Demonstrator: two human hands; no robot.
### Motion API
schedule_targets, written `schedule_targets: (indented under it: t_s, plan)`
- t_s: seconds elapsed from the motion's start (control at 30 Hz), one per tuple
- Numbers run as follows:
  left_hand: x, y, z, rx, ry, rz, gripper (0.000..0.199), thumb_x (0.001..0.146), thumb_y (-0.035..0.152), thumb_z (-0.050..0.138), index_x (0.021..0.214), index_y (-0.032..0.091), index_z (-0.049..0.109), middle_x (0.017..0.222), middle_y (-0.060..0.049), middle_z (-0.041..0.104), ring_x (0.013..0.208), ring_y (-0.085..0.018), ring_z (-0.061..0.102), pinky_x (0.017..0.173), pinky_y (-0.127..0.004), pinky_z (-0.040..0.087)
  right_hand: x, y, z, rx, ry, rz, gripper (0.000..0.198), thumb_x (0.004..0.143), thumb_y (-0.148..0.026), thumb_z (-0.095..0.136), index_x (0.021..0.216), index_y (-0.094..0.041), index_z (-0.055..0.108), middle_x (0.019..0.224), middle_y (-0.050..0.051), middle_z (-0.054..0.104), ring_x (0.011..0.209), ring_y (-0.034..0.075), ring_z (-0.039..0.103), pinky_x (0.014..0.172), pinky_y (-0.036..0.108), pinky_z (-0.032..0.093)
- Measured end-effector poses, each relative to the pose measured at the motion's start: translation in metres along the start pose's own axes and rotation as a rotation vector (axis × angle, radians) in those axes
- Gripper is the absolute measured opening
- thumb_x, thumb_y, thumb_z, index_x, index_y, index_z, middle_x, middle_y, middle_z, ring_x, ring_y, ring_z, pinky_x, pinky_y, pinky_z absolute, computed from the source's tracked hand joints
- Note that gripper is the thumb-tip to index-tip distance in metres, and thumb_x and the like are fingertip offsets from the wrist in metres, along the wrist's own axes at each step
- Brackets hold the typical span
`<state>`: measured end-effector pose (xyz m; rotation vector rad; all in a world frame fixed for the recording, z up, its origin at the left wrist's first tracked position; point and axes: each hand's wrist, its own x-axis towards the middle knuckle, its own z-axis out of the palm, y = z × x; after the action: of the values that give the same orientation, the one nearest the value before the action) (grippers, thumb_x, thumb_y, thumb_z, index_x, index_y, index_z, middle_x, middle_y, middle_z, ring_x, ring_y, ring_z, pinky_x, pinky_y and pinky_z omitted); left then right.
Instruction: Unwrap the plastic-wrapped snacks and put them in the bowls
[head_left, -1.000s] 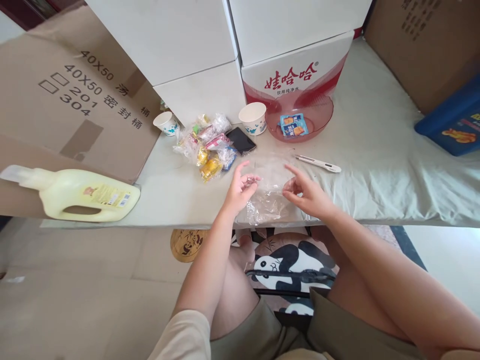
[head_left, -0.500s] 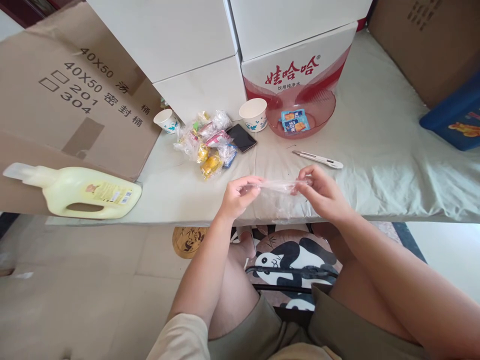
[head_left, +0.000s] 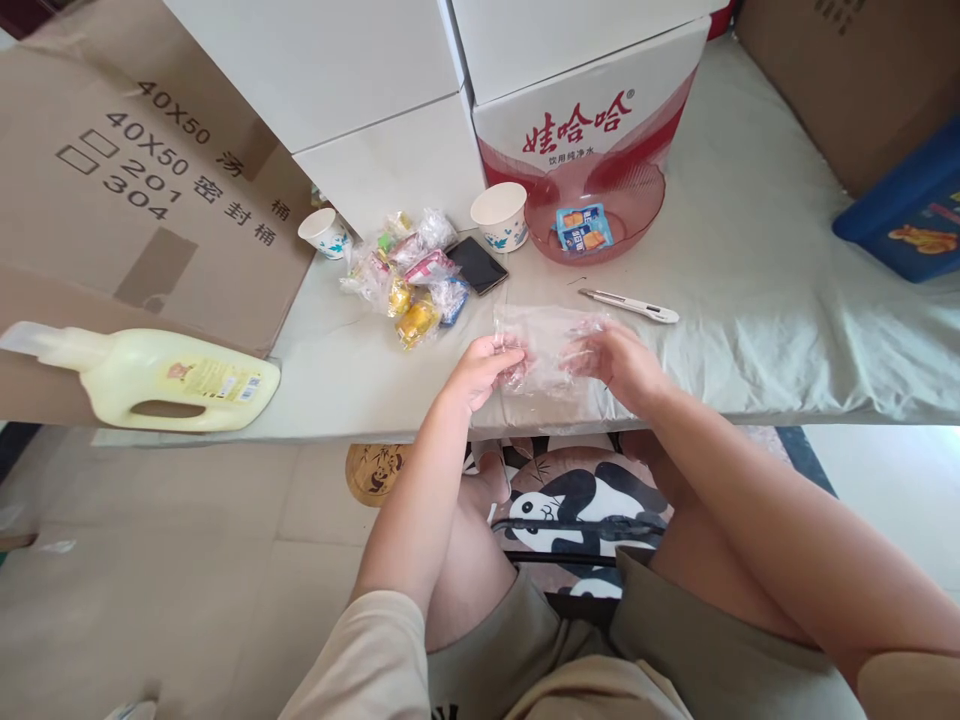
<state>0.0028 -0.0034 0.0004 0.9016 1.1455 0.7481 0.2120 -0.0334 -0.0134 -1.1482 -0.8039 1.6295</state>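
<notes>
Clear plastic film [head_left: 546,350]: now spreading into a broad, see-through sheet between the hands, where half a second ago it was stretching as a narrow, bunched band; whether it is touching the tabletop [head_left: 360,380] below cannot be told.
Left hand [head_left: 487,370]: gripping the film's near-left side, thumb lying over it and fingertips showing through.
Right hand [head_left: 626,365]: holding the opposite side with curled fingers, partly veiled by the plastic; whether they are reaching inside a layer or just behind it cannot be told.
Meaning: the handling appears to be shifting from gathering the film to opening it out.
Utility knife [head_left: 630,306]: lying just beyond the right hand, remaining untouched.
Wrapped snacks [head_left: 416,322]: sitting in a loose pile beyond the left hand, beside a dark phone [head_left: 478,265].
Pink bowl [head_left: 643,208]: standing farther back, holding blue sachets [head_left: 583,230].
</notes>
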Motion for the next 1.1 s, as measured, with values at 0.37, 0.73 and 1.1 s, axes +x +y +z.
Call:
schedule_targets:
  t_s: [0.37, 0.73, 1.1]
  plan:
    - [-0.005, 0.001, 0.0, 0.073, 0.083, 0.139, 0.033, 0.081, 0.034, 0.068, 0.112, 0.025, 0.059, 0.057, 0.007, 0.059, 0.044, -0.011, 0.059, 0.043, -0.019, 0.039, -0.002, -0.003, -0.003, -0.222, -0.062, -0.133, 0.029, 0.082, -0.044, 0.07, 0.092, -0.024, 0.051, 0.054, -0.007, 0.056, 0.045, 0.013, 0.057, 0.044, 0.023, 0.041]
    - [0.002, 0.002, -0.01, 0.116, 0.017, 0.147, 0.024, 0.066, 0.023, 0.077, 0.08, 0.019, 0.058, 0.07, 0.003, 0.061, 0.058, -0.009, 0.059, 0.058, -0.022, 0.048, 0.003, -0.001, -0.011, -0.196, 0.009, -0.13, 0.039, 0.066, -0.043, 0.077, 0.09, -0.021, 0.056, 0.065, -0.003, 0.057, 0.059, 0.015, 0.056, 0.055, 0.027, 0.047]
    - [0.015, -0.018, 0.018, 0.314, 0.162, 0.591, 0.041, 0.076, 0.042, 0.079, 0.108, 0.024, 0.06, 0.114, -0.009, 0.07, 0.109, -0.021, 0.068, 0.094, -0.035, 0.054, 0.001, -0.001, -0.004, -0.418, 0.163, -0.535, 0.017, 0.075, -0.036, 0.066, 0.078, -0.022, 0.057, 0.087, 0.003, 0.066, 0.086, 0.021, 0.061, 0.082, 0.037, 0.047]
